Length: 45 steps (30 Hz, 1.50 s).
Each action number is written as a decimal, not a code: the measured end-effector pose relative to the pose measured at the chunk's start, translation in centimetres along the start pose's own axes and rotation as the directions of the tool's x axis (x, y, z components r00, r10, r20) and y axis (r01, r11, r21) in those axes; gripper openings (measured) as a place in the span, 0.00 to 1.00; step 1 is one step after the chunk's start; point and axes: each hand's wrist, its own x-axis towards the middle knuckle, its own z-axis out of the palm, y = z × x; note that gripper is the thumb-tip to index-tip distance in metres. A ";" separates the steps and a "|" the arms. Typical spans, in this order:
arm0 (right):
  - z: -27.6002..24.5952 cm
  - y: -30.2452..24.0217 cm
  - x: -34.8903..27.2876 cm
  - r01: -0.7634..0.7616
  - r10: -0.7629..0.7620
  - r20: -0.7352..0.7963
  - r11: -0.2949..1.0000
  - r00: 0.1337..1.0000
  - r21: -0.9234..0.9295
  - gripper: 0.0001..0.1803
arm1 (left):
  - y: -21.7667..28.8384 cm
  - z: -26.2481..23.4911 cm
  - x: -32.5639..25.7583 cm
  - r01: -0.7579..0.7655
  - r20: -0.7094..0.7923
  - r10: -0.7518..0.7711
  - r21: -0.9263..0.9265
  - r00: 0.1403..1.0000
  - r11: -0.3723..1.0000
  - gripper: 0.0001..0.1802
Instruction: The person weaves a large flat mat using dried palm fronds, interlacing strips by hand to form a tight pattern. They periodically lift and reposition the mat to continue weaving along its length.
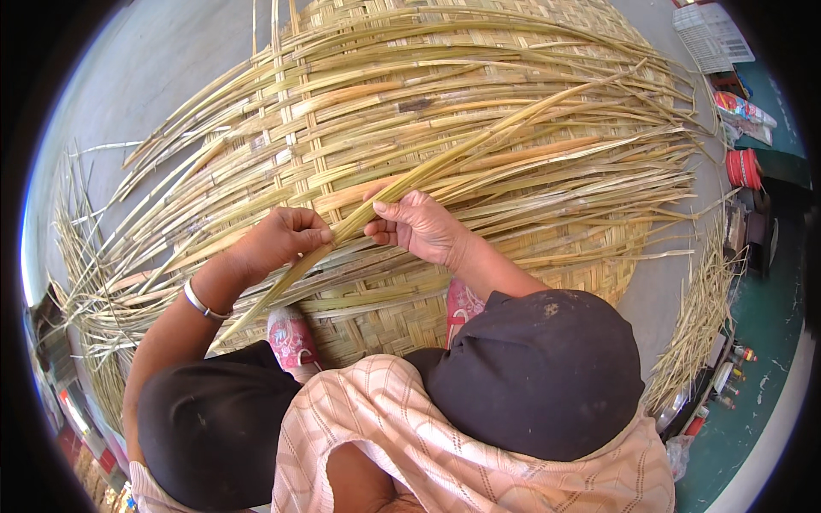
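The person squats over a large woven mat (479, 51) of split bamboo that lies on the grey floor (145, 77), with many loose strips fanning out from its woven part toward the left and right edges. Both hands meet just above the knees and grip the same long bamboo strip (479, 141), a pale green-yellow length that runs slantwise from the lower left, near the left knee, up to the upper right across the mat.

The left hand (278, 239) is closed in a fist around the strip, knuckles up, with a silver bangle (202, 303) on its wrist. The right hand (421, 224) pinches the strip just beside the left, fingers curled over it and thumb beneath, as far as the angle shows. The two hands are close together but not touching.

Below the hands, two pink sandals (292, 339) rest on the near edge of the mat, one beside each knee. The knees are covered in black cloth, and a pale pink patterned garment hangs between them.

At the right, off the mat, a thin bundle of loose strips (697, 316) lies on the floor. Farther right stand a red spool (742, 168), a white crate (711, 36) and some small bottles (731, 376) along a green floor strip.
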 end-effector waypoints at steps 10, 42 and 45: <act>1.0 -1.0 -0.6 0.115 -0.107 0.058 0.978 0.993 -0.172 0.13 | -0.4 -0.8 -0.2 0.145 0.285 -0.016 -0.438 0.958 0.887 0.08; 1.7 -1.0 -0.1 0.211 -0.306 -0.110 0.835 0.946 -0.508 0.14 | 0.9 -0.5 0.0 0.056 -0.066 -0.040 0.262 0.997 0.963 0.19; 0.6 -3.0 1.2 0.146 -0.166 -0.362 0.986 0.917 -0.082 0.13 | 0.2 -1.0 -0.1 0.025 -0.038 -0.011 0.376 0.999 0.926 0.19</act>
